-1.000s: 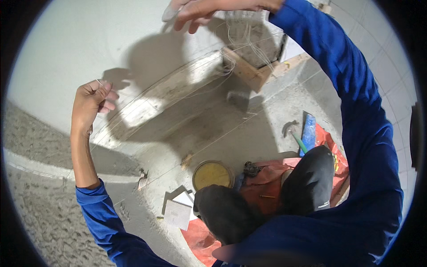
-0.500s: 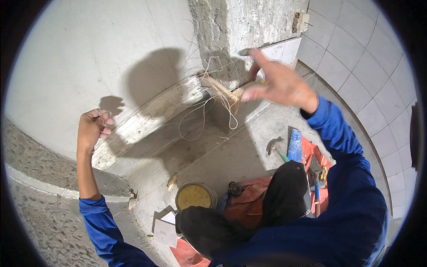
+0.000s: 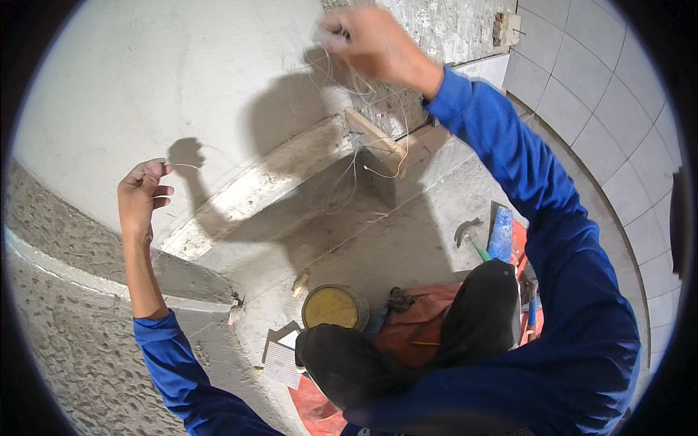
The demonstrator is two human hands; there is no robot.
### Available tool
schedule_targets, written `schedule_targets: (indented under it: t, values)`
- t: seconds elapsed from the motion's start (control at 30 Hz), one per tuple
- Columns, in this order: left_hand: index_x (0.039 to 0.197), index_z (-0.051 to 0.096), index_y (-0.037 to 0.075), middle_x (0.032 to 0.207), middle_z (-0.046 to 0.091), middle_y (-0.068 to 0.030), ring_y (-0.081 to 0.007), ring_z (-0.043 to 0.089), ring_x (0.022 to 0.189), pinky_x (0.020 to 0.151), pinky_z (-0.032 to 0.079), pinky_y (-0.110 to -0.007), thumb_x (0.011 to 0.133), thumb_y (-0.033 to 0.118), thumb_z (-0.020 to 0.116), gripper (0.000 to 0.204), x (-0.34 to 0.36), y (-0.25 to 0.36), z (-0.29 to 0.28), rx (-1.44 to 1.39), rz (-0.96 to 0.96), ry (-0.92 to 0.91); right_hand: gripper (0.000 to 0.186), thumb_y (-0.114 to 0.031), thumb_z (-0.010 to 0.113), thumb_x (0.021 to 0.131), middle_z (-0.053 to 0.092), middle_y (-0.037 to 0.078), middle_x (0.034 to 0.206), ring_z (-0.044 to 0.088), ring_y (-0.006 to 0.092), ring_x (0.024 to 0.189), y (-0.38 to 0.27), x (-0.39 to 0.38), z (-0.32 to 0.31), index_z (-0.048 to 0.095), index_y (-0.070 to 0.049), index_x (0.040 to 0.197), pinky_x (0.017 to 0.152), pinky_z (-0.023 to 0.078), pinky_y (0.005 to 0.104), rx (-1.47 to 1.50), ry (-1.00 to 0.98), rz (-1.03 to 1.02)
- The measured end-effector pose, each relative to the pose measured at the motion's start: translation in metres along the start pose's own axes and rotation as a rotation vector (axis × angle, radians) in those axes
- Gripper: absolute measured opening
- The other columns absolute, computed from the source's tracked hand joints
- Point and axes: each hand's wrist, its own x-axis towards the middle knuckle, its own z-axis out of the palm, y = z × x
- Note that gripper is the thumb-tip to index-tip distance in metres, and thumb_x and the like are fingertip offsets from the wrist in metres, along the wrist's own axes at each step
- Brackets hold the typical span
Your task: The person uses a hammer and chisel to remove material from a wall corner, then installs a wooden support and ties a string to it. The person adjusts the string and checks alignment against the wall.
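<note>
My left hand (image 3: pixel 145 190), at the left in front of the pale wall, pinches a thin string whose short end sticks out past the fingertips. Higher up near the far corner, my right hand (image 3: pixel 374 43) has its fingers bent closed on tangled loops of the white string (image 3: pixel 406 134); motion blurs the fingertips. Below that hand, some loops hang down around a narrow wooden piece (image 3: pixel 374 134), which juts out at the end of a pale ledge (image 3: pixel 269 185). Fainter loops droop in front of the ledge's shaded side.
Near my knees stand a round container (image 3: pixel 331 309) with a yellowish top and a green-handled hammer (image 3: pixel 472 238) beside a blue flat tool (image 3: pixel 501 232). Red cloth (image 3: pixel 407 327) lies beneath. A pale tile piece (image 3: pixel 282 363) is at lower left; a tiled wall (image 3: pixel 582 94) rises right.
My right hand has moved up and left, from spread fingers beside the wooden piece to closed on string loops, lifting part of the tangle. My left hand has barely moved.
</note>
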Motion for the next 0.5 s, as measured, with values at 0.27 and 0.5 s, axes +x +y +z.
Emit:
schedule_targets:
  t: [0.27, 0.5]
  values:
    - [0.114, 0.067, 0.005, 0.106, 0.071, -0.0065, -0.0124, 0.062, 0.070, 0.058, 0.049, -0.024, 0.093, 0.037, 0.064, 0.039, 0.001, -0.021, -0.037, 0.101, 0.016, 0.132, 0.027, -0.009, 0.058, 0.087, 0.070, 0.006, 0.084, 0.067, 0.0149, 0.073, -0.036, 0.089, 0.071, 0.069, -0.005, 0.111, 0.065, 0.055, 0.0286, -0.343, -0.734, -0.086]
    - [0.102, 0.067, -0.002, 0.073, 0.066, -0.0089, -0.0114, 0.057, 0.052, 0.047, 0.043, -0.023, 0.095, 0.027, 0.060, 0.031, 0.016, -0.053, -0.027, 0.255, -0.152, -0.342, 0.022, -0.019, 0.059, 0.092, 0.067, 0.006, 0.074, 0.063, 0.0107, 0.062, -0.031, -0.051, -0.061, 0.070, 0.000, 0.099, 0.058, 0.051, 0.0231, 0.319, -0.020, 0.235]
